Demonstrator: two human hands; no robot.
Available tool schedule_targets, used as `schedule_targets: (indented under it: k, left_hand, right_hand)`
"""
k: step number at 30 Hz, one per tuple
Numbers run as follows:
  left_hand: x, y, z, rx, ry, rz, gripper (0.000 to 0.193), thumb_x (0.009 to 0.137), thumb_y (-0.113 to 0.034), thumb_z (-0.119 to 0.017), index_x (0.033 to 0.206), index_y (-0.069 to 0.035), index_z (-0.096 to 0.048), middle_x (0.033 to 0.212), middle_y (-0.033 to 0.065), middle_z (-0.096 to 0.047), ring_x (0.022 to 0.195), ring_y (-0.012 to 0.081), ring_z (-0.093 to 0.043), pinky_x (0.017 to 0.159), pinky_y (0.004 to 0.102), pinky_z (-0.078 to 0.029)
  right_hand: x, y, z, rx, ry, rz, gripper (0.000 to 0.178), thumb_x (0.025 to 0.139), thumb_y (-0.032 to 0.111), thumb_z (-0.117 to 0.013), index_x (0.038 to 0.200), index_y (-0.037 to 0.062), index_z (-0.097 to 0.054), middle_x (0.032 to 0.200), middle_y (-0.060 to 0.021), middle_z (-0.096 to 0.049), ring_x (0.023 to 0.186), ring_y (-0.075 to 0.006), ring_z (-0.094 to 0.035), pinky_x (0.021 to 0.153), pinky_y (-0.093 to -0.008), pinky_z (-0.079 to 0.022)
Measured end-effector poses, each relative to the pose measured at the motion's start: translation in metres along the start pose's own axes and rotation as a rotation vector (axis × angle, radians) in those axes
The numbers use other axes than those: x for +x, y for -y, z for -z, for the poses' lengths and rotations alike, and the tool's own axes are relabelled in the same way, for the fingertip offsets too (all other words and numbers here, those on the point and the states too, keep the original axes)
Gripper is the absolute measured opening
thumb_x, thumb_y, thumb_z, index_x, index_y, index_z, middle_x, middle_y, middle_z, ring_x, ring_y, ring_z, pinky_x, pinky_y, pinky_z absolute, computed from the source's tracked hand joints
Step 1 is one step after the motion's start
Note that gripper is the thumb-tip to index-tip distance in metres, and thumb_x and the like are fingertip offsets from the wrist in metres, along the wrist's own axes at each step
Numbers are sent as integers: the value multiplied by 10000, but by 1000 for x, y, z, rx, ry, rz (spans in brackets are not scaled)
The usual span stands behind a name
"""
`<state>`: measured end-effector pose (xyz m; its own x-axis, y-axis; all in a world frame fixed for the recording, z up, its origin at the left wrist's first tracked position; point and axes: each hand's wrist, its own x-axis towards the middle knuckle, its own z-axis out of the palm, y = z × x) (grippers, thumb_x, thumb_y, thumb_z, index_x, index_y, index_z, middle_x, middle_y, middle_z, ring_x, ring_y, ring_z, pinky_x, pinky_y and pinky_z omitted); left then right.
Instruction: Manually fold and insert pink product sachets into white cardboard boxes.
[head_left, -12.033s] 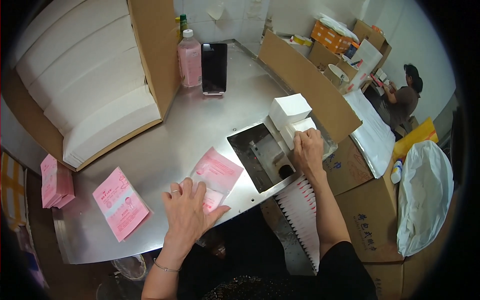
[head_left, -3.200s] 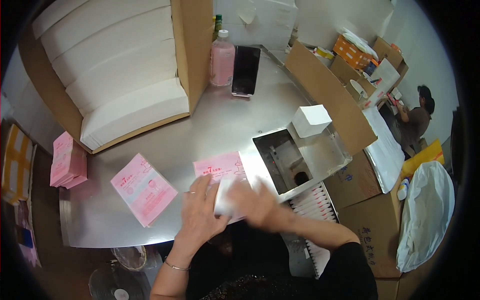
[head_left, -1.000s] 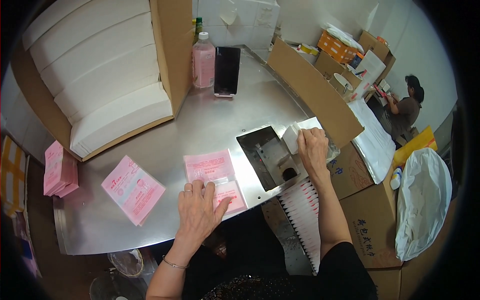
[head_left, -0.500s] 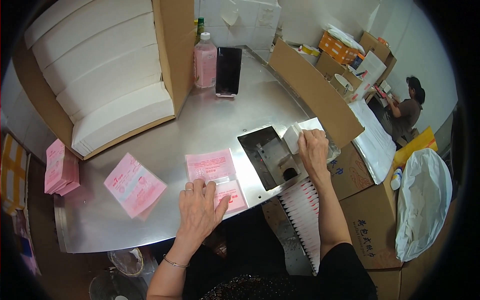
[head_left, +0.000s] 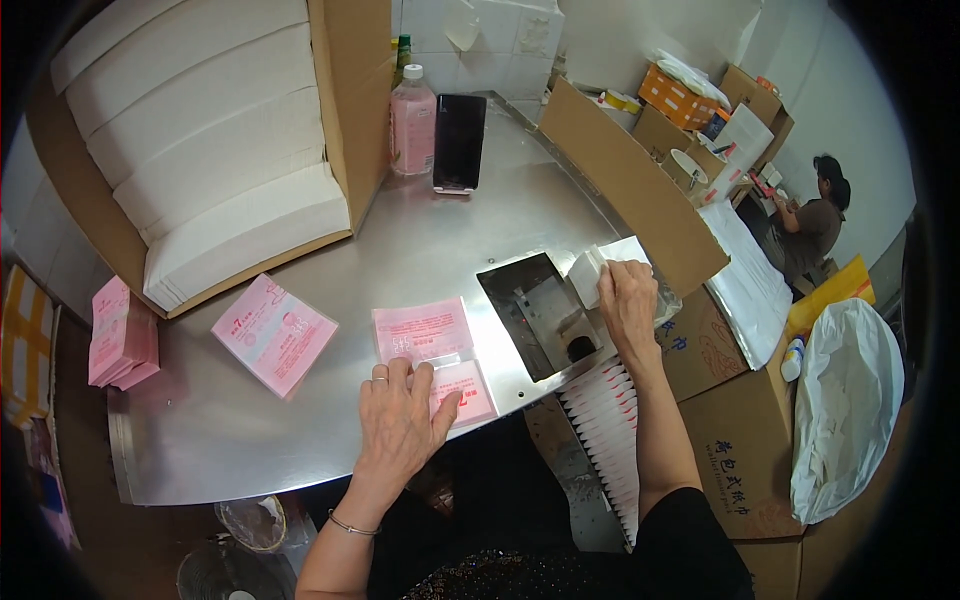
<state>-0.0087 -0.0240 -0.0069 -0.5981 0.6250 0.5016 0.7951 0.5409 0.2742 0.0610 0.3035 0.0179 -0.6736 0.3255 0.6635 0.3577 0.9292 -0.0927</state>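
Observation:
My left hand rests its fingertips on a pink printed plastic packet near the front of the metal table. Its thumb is spread from the fingers, and part of the packet lies under them. My right hand is closed on a small white block of folded tissue, beside the right rim of a rectangular opening in the tabletop. The fingertips on its far side are hidden. Left of my left hand, another stack of pink packets lies flat on the metal.
An open carton packed with white tissue rows stands at the far left, with more pink packets beside it. A phone and a pink bottle stand behind. Cartons and a white bag are right; a person sits beyond.
The pink packet stack left of my left hand has shifted slightly away from the table's front edge and now lies neatly squared. Both my hands have stayed almost in place.

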Motion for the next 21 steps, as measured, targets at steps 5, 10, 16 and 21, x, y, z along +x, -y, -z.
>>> schedule_targets:
  k: [5,10,16,21]
  left_hand:
    - [0,1,-1,0,-8,-3,399,835,-353,-723,1029,-19,-622,978,146,-537,826,284,-507,685,394,-388]
    - [-1,0,-1,-4,-8,-1,400,832,-347,-726,1033,-18,-621,991,149,-534,828,283,-501,684,392,-385]
    - [0,0,-2,-11,-1,-4,401,834,-344,-726,1040,-16,-622,998,152,-533,830,283,-500,686,390,-383]
    - [-1,0,1,-7,-5,-5,399,839,-341,-723,1044,-14,-623,993,155,-536,827,282,-501,686,389,-383]
  right_hand:
    - [0,0,2,-2,14,-3,167,913,125,-607,1000,8,-688,935,-148,-646,942,-327,-590,810,-469,-440]
    - [-1,1,3,19,15,-7,183,903,116,-607,1019,2,-691,939,-157,-651,943,-333,-593,815,-469,-442]
    - [-2,-1,2,35,3,-4,195,896,109,-613,1029,-10,-690,939,-168,-649,943,-335,-595,815,-469,-446]
    - [-1,2,4,22,-6,1,197,900,107,-618,1035,-15,-691,932,-169,-649,936,-339,-597,813,-467,-448]
